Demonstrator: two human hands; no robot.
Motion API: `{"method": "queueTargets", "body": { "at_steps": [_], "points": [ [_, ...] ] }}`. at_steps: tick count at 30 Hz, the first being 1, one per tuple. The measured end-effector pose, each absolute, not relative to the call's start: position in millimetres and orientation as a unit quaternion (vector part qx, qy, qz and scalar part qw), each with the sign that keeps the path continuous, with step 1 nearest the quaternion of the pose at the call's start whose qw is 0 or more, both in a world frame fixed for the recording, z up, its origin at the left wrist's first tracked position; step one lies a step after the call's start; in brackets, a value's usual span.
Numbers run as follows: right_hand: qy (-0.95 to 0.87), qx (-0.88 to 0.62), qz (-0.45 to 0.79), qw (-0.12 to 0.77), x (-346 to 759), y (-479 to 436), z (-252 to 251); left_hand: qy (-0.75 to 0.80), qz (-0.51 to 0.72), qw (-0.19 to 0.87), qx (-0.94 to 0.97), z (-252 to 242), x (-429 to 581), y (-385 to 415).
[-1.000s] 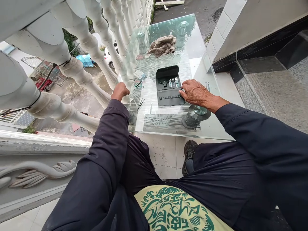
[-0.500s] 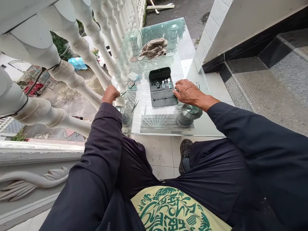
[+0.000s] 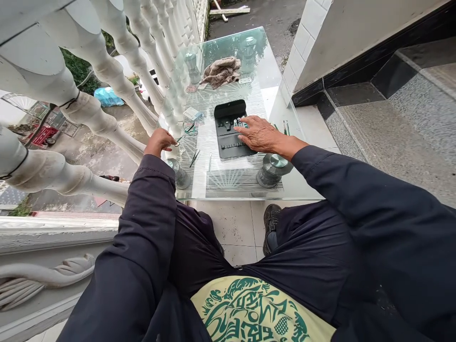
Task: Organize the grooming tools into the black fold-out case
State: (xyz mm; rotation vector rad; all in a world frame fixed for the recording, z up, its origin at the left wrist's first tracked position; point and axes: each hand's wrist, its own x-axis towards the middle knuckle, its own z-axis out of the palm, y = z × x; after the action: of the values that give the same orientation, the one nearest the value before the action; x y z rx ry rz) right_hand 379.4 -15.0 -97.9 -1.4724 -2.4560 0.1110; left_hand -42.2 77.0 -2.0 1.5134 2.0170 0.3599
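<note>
An open black tool case [image 3: 230, 128] with small metal tools in its slots lies on the glass table [image 3: 270, 90]. My right hand [image 3: 258, 134] rests on the case, fingers stretched flat over the tools. My left hand [image 3: 160, 141] is at the table's left edge, closed on a small pair of scissors [image 3: 185, 134] whose green-tinted handles point away from me. Tweezers [image 3: 194, 157] lie on the glass just right of my left hand.
A crumpled brown cloth [image 3: 221, 71] lies at the far end. A small box [image 3: 192, 114] sits left of the case. Two thin tools [image 3: 285, 127] lie right of my right hand. White balusters [image 3: 117, 80] run along the left; a tiled step [image 3: 356, 95] rises on the right.
My right hand slid from the case's right edge onto the tools. My left hand lifted the small scissors off the glass. The view shifted slightly.
</note>
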Motion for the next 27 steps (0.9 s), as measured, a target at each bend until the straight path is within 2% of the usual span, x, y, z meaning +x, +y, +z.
{"method": "queueTargets", "body": {
  "at_steps": [5, 17, 22, 27],
  "points": [
    [-0.852, -0.513, 0.038, 0.097, 368, 1, -105, 0.763, 0.138, 0.296, 0.558, -5, -43, 79],
    [-0.841, -0.523, 0.033, 0.133, 369, -8, -116, 0.774, 0.119, 0.305, 0.542, 1, -36, 72],
    [-0.834, -0.537, 0.041, 0.12, 365, -15, -112, 0.784, 0.102, 0.276, 0.546, 1, -33, 70],
    [-0.84, -0.526, 0.037, 0.125, 368, -17, -112, 0.78, 0.096, 0.302, 0.54, 1, -33, 72]
  ]
}}
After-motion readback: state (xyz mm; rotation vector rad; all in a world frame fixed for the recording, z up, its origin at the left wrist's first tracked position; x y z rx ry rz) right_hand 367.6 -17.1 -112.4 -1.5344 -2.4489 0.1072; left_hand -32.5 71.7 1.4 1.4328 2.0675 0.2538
